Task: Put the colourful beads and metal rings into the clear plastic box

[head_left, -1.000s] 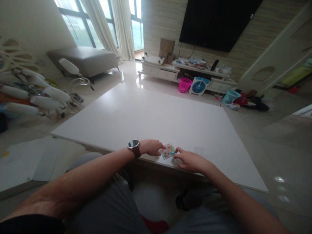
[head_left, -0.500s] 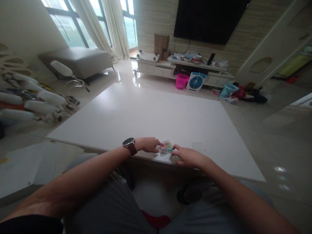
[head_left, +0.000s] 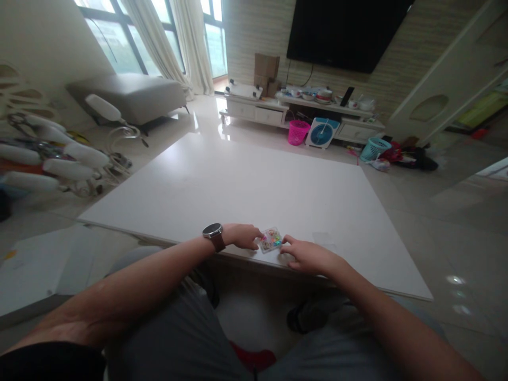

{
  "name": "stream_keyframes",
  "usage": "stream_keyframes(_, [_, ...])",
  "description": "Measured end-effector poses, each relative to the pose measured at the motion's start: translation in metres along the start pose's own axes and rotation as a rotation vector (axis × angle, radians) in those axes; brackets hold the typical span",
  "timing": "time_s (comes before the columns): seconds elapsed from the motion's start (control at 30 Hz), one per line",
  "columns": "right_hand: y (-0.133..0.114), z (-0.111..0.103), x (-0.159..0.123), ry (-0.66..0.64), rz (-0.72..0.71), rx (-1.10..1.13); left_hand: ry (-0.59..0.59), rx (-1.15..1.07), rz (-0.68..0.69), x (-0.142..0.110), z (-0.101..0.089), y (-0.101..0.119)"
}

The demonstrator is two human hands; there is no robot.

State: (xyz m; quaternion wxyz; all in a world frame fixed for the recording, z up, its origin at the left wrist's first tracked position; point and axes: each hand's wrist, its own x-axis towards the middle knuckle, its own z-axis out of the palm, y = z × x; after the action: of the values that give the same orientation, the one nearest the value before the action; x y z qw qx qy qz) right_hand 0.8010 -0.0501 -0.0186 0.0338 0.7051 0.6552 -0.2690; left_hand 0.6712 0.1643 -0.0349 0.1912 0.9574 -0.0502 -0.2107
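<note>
A small clear plastic box (head_left: 270,239) with colourful bits inside, in pink, green, blue and brown, lies near the front edge of the white table (head_left: 254,185). My left hand (head_left: 243,236), below a wristwatch, grips the box's left side, index finger over its edge and thumb lower down. My right hand (head_left: 305,254) rests on the table at the box's right side. Its index fingertip is at the box's edge, and the thumb is apart from it. What the bits are is too small to make out. A flat transparent lid-like piece (head_left: 323,238) lies right of the box.
A stool-like bench (head_left: 127,98) and white lamp arms (head_left: 75,159) stand at the left. Beyond the table are a low TV cabinet (head_left: 272,115), a pink basket (head_left: 297,132), a blue fan (head_left: 321,132) and a teal basket (head_left: 373,150).
The view has shifted slightly. Both hands and the box hold nearly the same positions, with only slight finger movement.
</note>
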Motion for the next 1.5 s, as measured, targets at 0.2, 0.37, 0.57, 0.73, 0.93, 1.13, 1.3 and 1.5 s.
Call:
stream_keyframes(0.2, [0.0004,0.0013,0.0024,-0.001,0.011,-0.018,0.067,0.054,0.019,0.0027,0.0055,-0.0012])
stream_keyframes(0.37, [-0.0002,0.0015,0.0038,-0.003,0.011,-0.01,0.077,0.076,0.011,-0.0001,0.0034,0.0004])
stream_keyframes(0.57, [0.0013,0.003,0.0047,0.004,0.011,-0.011,0.067,0.069,-0.005,-0.0033,0.0033,0.001])
stream_keyframes(0.73, [0.0001,0.0019,0.0035,0.01,0.001,-0.017,0.072,0.07,0.002,-0.0021,0.0046,-0.0011])
stream_keyframes(0.93, [-0.0024,-0.0007,0.0017,-0.001,0.003,-0.02,0.041,0.081,-0.02,-0.0021,0.0034,0.0005])
stream_keyframes(1.13, [-0.0019,-0.0002,0.002,0.003,-0.006,-0.047,0.055,0.108,-0.004,-0.0026,0.0019,-0.0037])
stream_keyframes(1.3, [-0.0003,0.0027,0.0034,0.004,-0.008,-0.055,0.069,0.055,0.02,-0.0036,-0.002,-0.0074])
stream_keyframes(1.5, [-0.0016,0.003,0.0035,0.002,-0.006,-0.073,0.006,0.062,0.0,-0.0027,-0.0016,-0.0034])
